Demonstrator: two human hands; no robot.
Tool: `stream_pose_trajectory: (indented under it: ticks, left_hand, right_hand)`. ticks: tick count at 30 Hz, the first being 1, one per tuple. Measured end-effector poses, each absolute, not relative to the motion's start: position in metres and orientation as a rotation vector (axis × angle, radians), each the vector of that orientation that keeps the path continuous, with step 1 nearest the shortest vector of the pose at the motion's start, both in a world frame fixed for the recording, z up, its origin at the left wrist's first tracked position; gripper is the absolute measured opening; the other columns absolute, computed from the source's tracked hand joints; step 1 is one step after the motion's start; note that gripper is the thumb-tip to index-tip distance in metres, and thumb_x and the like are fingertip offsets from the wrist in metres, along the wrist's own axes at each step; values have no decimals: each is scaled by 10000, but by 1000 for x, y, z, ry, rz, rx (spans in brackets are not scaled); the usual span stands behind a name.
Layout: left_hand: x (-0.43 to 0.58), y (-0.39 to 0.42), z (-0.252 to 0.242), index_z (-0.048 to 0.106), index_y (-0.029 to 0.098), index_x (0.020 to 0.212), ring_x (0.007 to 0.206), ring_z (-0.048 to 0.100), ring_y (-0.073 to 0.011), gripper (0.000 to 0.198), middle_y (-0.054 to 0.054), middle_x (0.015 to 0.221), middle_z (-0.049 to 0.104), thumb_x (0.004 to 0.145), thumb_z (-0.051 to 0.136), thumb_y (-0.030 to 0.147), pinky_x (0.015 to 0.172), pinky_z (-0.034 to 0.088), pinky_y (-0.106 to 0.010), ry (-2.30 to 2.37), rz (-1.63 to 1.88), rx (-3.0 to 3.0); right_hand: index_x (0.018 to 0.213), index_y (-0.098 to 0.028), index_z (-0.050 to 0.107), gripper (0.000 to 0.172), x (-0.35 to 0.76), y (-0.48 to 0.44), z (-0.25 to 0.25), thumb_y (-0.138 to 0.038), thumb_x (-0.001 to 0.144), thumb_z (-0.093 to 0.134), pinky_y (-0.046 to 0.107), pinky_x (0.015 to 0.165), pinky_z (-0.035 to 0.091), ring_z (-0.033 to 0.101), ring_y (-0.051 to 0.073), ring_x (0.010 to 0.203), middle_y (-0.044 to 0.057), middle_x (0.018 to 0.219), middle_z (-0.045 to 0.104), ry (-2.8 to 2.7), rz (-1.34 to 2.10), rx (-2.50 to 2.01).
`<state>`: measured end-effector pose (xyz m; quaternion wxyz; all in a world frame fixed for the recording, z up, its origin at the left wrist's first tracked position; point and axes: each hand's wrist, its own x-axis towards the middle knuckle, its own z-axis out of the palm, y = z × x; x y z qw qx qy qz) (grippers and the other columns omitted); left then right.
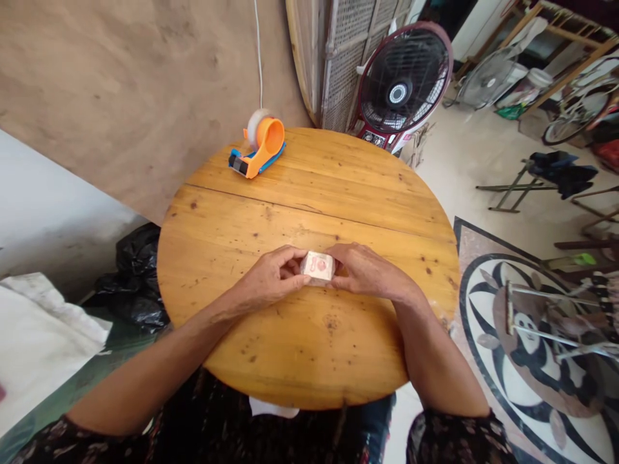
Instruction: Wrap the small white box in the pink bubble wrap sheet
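Note:
A small white box with reddish print, which seems to have a clear wrapping, is held over the middle of the round wooden table. My left hand grips its left end between thumb and fingers. At the opposite end, my right hand pinches the box the same way. The printed face points up. Parts of the fingers on both sides are hidden behind the hands, and I cannot tell whether the box touches the tabletop.
An orange and blue tape dispenser with a roll of tape stands at the table's far left. Beyond the far right edge is a dark red fan. Black plastic bags lie left of the table. A folding stool stands farther right.

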<state>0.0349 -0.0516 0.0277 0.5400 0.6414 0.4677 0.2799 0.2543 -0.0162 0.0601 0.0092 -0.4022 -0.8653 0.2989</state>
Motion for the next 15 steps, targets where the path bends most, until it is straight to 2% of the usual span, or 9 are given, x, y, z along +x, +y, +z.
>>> stream_pose_trajectory:
  ticks: [3,7,10,15]
  left_hand:
    - [36,-52,25,557,125,1201,754,617,-153,475,-78,960,648,751,630,260,636,525,-270,1143,692,1521]
    - [37,-54,20,374,171,1410,784,603,-138,689,-95,1108,604,770,619,245,631,529,-253,1087,767,1581]
    - [36,-55,19,437,189,1380,799,596,-134,596,-92,1117,582,806,592,240,624,526,-236,1053,784,1660]
    - [35,-54,21,525,225,1309,912,596,-150,478,-92,1243,516,832,567,224,680,542,-236,977,807,1767]
  right_hand:
    - [939,-181,606,212,254,-16,61,-218,733,645,245,647,321,533,155,760,25,862,643,-2702,938,-1262]
    - [937,-177,609,194,255,-17,63,-265,767,639,252,659,327,541,158,755,33,865,649,-2696,940,-1262]
    - [934,-179,613,184,256,-18,62,-296,792,623,255,667,332,546,158,752,35,868,650,-2692,938,-1250]
    - [957,-184,615,203,257,-18,59,-303,792,627,258,674,335,556,165,768,36,876,656,-2688,918,-1262]
